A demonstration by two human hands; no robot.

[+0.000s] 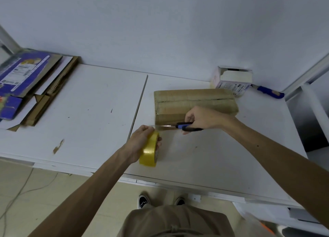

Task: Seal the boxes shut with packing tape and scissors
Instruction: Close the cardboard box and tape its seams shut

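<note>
You are gripping the tape roll (149, 152) in your left hand (140, 140), with the fingers curled over the top of its yellow rim and the thumb on the side facing the box. The roll is standing on edge, low over the white table (89, 112) near its front edge. Your right hand (201, 118) is closed around the blue and black handles of the scissors (185, 126), and the blades are pointing left toward the roll, just at the near left corner of the cardboard box (194, 101). A short clear strip of tape (156, 128) is running between the roll and that corner, and the blades are meeting it. How far apart the blades are standing is too blurred to tell. The box is lying flat on the right half of the table, its flaps closed. Behind it, a small white box (231, 81) is sitting open-topped against the wall, with a blue-handled knife (270, 92) just beside it. Flattened cardboard (35, 87) is lying stacked at the far left.
</note>
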